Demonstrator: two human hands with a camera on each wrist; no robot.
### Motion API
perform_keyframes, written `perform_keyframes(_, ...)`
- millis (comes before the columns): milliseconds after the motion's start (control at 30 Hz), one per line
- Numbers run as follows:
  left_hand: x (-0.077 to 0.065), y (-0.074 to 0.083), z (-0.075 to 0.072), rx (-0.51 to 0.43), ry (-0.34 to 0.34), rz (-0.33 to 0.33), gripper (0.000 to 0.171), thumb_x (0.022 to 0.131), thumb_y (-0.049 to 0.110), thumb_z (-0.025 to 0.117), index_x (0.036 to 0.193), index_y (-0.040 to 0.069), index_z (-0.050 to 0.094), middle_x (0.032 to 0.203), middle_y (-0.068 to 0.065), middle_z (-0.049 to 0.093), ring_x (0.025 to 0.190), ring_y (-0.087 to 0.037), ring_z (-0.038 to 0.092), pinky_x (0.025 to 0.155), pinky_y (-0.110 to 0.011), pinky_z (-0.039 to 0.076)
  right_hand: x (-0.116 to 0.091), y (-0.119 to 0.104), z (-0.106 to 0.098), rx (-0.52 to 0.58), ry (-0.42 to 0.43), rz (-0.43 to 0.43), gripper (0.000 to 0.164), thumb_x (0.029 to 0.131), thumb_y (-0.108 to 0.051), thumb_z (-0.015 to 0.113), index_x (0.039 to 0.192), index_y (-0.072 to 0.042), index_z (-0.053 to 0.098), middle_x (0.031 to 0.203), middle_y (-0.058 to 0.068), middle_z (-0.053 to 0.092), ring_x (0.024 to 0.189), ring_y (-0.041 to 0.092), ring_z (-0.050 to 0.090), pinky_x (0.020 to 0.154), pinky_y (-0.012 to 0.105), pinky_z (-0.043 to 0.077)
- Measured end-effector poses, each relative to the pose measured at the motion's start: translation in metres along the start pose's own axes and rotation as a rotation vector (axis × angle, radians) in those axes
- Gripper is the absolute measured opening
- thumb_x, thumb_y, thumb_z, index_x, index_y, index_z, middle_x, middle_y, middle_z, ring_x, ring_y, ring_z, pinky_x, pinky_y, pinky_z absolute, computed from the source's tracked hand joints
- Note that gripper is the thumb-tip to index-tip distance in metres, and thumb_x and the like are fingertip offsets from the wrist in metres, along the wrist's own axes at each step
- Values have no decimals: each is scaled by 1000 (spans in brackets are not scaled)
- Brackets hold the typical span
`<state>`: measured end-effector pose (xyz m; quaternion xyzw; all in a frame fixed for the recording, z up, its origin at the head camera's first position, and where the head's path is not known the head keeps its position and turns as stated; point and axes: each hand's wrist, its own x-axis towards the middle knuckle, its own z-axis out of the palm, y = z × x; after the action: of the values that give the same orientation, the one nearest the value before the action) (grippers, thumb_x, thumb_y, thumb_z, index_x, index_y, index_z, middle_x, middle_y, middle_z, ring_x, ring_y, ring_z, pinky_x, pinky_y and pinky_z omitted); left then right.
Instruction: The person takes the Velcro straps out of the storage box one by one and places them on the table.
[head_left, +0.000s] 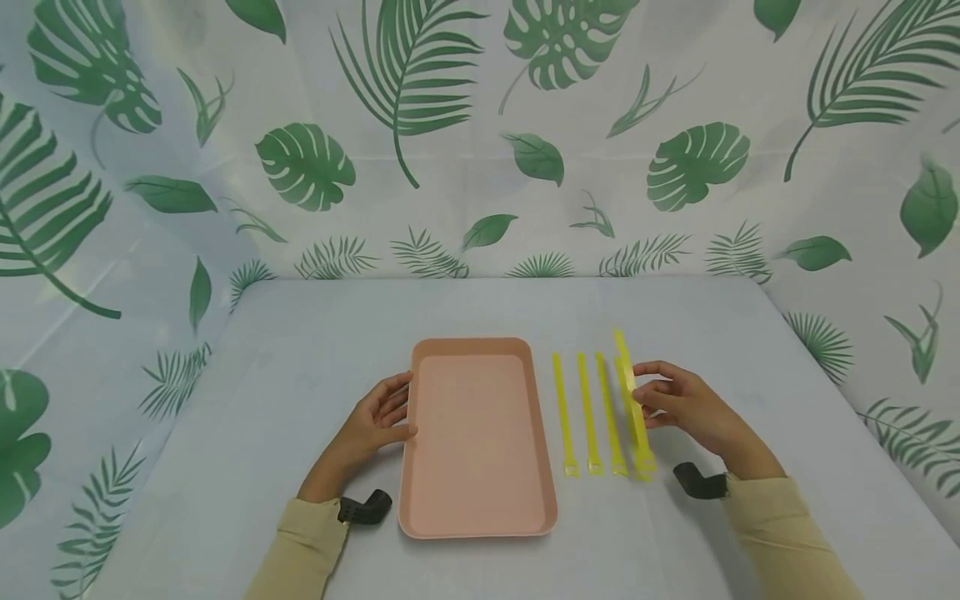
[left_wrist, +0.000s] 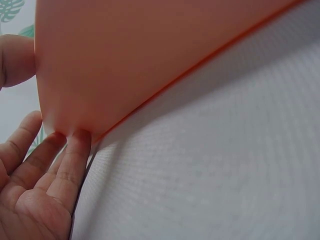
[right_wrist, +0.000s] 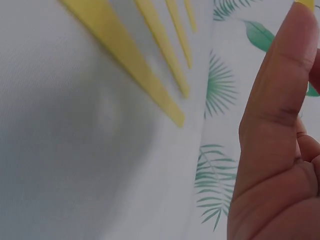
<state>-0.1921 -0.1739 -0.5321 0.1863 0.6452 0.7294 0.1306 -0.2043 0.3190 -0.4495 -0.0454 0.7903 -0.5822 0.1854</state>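
Note:
A shallow pink tray lies on the table, its long sides running away from me. My left hand holds the tray's left edge, thumb over the rim; in the left wrist view its fingertips press the outer wall. To the right of the tray, my right hand pinches a yellow strap between thumb and fingers, tilted up off the table. In the right wrist view, only a yellow bit of the held strap shows above a digit. Several similar yellow straps with wider, slotted ends lie side by side.
The white tabletop carries the tray and straps. A leaf-printed sheet rises behind the table and along both sides. Black camera mounts sit at both wrists, near the tray and the straps.

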Motion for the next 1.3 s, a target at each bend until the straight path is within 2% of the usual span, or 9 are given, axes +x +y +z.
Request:
perform_keyframes(633,-1,0,1,9,4,-13,88,93,-6,76,162,-18,22,167,-43,24,155,-57,26,115,-21,48,-6,19,-28,-59,-34,158,55,105,-9,70,146,13,43,93,4,68,83,17,67,77,30,67)
perform_keyframes(1000,-1,0,1,-12,5,-7,89,93,-5,77,161,-19,22,166,-44,23,155,-61,21,115,-20,47,-2,25,-31,-136,-29,248,56,105,-11,71,147,13,45,95,6,70,82,18,67,73,29,66)
perform_keyframes(1300,-1,0,1,-10,1,2,89,94,-2,78,161,-19,22,166,-44,24,155,-61,21,116,-20,47,1,22,-27,-166,1,304,49,104,-9,73,140,12,48,93,6,70,78,16,67,69,27,65)
